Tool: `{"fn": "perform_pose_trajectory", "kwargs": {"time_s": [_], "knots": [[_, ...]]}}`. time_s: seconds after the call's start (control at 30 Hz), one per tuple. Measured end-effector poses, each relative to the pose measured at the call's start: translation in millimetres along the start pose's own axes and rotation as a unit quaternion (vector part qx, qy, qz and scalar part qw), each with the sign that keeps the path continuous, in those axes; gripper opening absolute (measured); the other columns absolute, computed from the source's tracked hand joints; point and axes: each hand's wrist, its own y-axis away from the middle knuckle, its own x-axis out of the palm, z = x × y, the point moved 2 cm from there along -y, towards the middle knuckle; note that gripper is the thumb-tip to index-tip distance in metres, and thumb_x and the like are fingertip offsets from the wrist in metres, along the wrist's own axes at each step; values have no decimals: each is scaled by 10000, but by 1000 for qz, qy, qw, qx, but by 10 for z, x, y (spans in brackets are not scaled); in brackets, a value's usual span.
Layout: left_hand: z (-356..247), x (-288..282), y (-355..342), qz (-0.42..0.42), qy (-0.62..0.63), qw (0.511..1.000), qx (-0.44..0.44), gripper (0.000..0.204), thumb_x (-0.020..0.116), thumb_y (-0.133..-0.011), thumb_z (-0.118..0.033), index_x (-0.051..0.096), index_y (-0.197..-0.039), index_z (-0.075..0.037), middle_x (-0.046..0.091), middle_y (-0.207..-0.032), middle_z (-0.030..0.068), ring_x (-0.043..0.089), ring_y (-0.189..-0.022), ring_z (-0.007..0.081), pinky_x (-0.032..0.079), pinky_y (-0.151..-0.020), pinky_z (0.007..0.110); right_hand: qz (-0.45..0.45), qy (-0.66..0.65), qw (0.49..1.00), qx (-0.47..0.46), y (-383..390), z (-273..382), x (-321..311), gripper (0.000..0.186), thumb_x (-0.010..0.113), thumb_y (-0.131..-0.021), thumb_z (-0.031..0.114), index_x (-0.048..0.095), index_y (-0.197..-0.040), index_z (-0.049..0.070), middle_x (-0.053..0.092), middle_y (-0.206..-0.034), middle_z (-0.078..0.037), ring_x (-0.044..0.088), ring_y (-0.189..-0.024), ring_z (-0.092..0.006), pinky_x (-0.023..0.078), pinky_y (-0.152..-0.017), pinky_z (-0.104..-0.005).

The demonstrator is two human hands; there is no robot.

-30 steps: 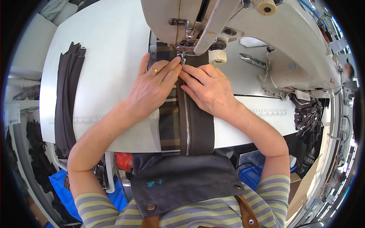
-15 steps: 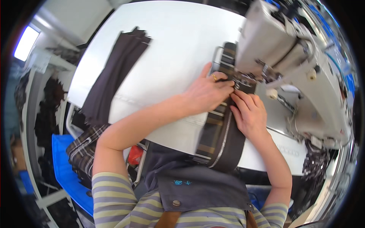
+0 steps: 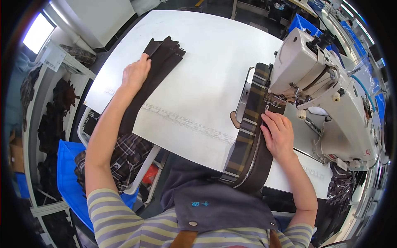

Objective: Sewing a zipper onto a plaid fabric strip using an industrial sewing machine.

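My left hand (image 3: 135,74) is at the far end of a stack of dark brown fabric strips (image 3: 145,84) on the left of the table, its fingers closed on the stack's edge. Near the sewing machine (image 3: 295,58), my right hand (image 3: 279,135) pinches a metal-toothed zipper (image 3: 254,153) laid along a dark fabric piece (image 3: 260,169). Beside the zipper runs plaid fabric (image 3: 240,151) in brown, black and white. The work's far end passes by the machine's needle area, and its near end hangs over the table's front edge toward my apron.
The white tabletop (image 3: 194,78) has a printed ruler line (image 3: 186,122). A phone-like flat object (image 3: 245,97) lies left of the plaid fabric. At lower left, a blue bin (image 3: 68,173) stands by a heap of plaid cloth (image 3: 128,155). Dark scraps (image 3: 341,182) hang at the right.
My left hand has left the zipper work by the machine and reached across left to the dark strips, closing on them. My right hand stays at the zipper. The whole view has shifted slightly.
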Motion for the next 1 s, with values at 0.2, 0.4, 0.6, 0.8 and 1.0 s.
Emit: {"fn": "perform_pose_trajectory", "kwargs": {"time_s": [0.2, 0.4, 0.6, 0.8, 1.0], "knots": [[-199, -369, 356, -204, 157, 951, 173, 102, 573, -873, -76, 665, -898, -42, 697, -1006, 122, 669, -882, 339, 520, -756, 395, -13, -8, 1000, -6, -9, -28, 31, 313, 715, -774, 149, 659, -1069, 61, 625, -1118, -46, 581, -1008, -243, 475, -848, -359], [-1250, -598, 2056, 52, 188, 930, 310, 341, 615, -785, -5, 633, -1124, -23, 593, -1275, 136, 596, -1125, 296, 394, -979, 538, -35, -2, 999, -3, 0, -16, 45, 303, 726, -779, 139, 670, -1068, 67, 650, -1100, -40, 615, -985, -231, 506, -810, -355], [-1357, -814, 2293, 175, -75, 888, 418, 624, 606, -784, -85, 443, -1385, -55, 369, -1484, 108, 421, -1300, 264, 252, -1070, 580, -36, -6, 999, 2, 54, -40, 86, 272, 695, -813, 192, 648, -1050, 67, 615, -1103, -41, 585, -1002, -223, 509, -762, -341], [-1296, -514, 1846, 207, 138, 877, 412, 734, 711, -641, -130, 458, -1327, -67, 339, -1507, 113, 315, -1396, 280, 270, -1062, 581, -32, -11, 999, 16, 47, -26, 63, 293, 723, -781, 148, 663, -1058, 75, 637, -1114, -33, 614, -984, -224, 530, -766, -342], [-1643, -485, 1630, 70, 139, 884, 442, 479, 571, -778, -79, 559, -1255, -42, 563, -1318, 116, 531, -1235, 272, 316, -1060, 500, -28, 6, 999, 17, 56, -52, 62, 283, 707, -789, 197, 661, -1035, 66, 625, -1102, -50, 591, -994, -220, 519, -760, -336]]}}
